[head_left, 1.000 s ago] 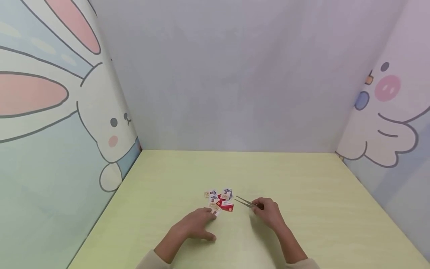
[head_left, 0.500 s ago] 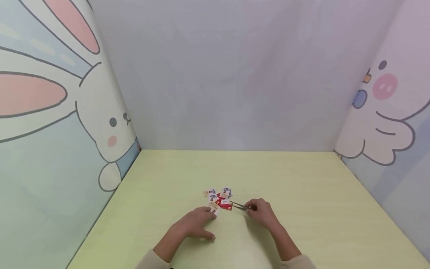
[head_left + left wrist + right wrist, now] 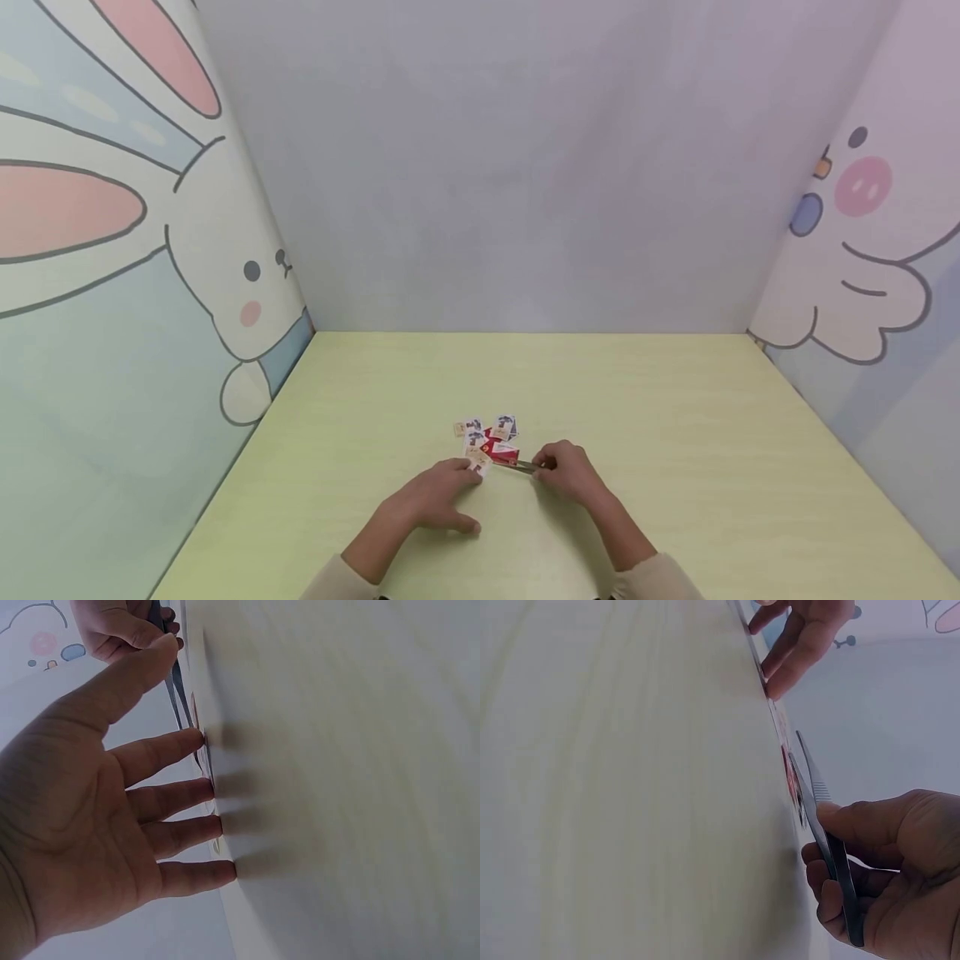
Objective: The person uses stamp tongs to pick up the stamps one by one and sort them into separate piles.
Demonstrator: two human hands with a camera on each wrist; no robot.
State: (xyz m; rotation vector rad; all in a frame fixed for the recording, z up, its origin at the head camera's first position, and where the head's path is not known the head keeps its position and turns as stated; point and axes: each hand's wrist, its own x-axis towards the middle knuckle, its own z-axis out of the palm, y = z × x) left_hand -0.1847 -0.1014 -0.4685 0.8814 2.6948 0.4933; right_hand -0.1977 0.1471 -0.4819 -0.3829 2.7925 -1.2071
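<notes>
A small cluster of printed paper pieces that look like stamps (image 3: 474, 442) lies overlapping on the table, with a red piece (image 3: 501, 452) among them. My left hand (image 3: 435, 498) rests at the near left side of the cluster, its straight fingertips touching the lowest piece and the tabletop. In my right hand (image 3: 572, 473) I hold metal tweezers (image 3: 829, 847) between thumb and fingers. The tweezers' tips stand apart in the right wrist view, over the near edge of the red piece. Whether they touch any paper I cannot tell.
The pale yellow table (image 3: 637, 392) spreads around the cluster. A grey back wall (image 3: 525, 167) rises behind it. Side panels carry a cartoon rabbit (image 3: 225, 275) at left and a white cartoon animal (image 3: 862, 258) at right.
My right hand has moved left with the tweezers, bringing their tips from beside the cluster to over the red piece's near edge. My left hand has stayed in place.
</notes>
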